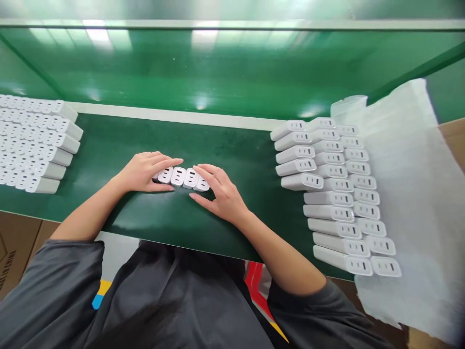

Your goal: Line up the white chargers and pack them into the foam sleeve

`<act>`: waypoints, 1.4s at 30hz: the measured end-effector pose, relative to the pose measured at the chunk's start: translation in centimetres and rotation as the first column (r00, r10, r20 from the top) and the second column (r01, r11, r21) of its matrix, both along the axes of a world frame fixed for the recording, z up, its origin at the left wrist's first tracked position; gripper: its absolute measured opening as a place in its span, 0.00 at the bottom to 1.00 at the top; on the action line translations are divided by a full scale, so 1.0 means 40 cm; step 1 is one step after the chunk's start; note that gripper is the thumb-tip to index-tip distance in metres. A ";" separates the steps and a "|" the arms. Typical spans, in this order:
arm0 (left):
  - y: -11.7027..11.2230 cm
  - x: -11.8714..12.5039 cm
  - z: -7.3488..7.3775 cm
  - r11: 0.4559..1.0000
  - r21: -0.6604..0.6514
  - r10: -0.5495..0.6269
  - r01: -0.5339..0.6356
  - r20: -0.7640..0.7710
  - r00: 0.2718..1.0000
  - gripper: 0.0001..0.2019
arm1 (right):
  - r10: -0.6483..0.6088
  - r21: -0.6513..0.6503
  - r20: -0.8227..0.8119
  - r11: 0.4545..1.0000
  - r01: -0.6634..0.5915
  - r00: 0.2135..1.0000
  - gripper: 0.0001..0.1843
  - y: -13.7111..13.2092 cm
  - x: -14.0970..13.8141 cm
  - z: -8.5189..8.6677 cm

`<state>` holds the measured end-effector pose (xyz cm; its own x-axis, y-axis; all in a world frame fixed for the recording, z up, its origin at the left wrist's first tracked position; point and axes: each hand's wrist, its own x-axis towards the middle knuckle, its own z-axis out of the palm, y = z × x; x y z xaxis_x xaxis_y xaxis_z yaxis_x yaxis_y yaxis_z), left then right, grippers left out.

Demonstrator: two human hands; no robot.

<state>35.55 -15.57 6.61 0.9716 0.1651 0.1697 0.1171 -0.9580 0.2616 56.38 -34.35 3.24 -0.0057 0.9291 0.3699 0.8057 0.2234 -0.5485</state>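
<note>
A short row of several white USB chargers (178, 177) stands on the green bench in front of me, port ends up and side by side. My left hand (147, 172) curls round the row's left end, its thumb on the near side and index finger along the far side, partly hiding the end charger. At the right end, my right hand (220, 191) spans the row between thumb and fingers, with the index fingertip touching a charger's top. The chargers' lower parts are mostly hidden.
Tight rows of white chargers (47, 145) stand at the left. More chargers (332, 198) lie in staggered columns at the right, beside a white foam sheet (407, 208). A green panel (203, 72) rises behind the bench (232, 145). A cardboard box (18, 242) is at lower left.
</note>
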 end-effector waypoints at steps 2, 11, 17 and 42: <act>0.003 -0.002 -0.002 1.000 -0.003 -0.005 0.005 -0.002 1.000 0.33 | 0.002 0.003 0.010 1.000 -0.002 1.000 0.29 0.001 0.000 -0.001; 0.024 -0.018 0.031 0.997 -0.075 -0.001 -0.007 -0.105 0.994 0.39 | 0.011 -0.009 0.023 1.000 -0.011 1.000 0.28 0.000 0.000 -0.007; 0.049 -0.040 0.066 0.959 -0.254 0.047 -0.127 -0.300 0.953 0.45 | 0.031 0.010 0.008 0.999 -0.031 0.999 0.32 0.001 0.002 -0.013; 0.035 -0.029 0.044 0.945 -0.299 0.043 -0.131 -0.283 0.958 0.27 | 0.039 -0.008 0.092 0.999 -0.039 0.995 0.34 0.029 -0.018 0.041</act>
<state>34.39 -14.15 8.39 0.9526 0.2523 -0.1701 0.3040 -0.8161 0.4915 55.65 -33.18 4.89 -0.0757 0.9299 0.3601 0.8435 0.2523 -0.4742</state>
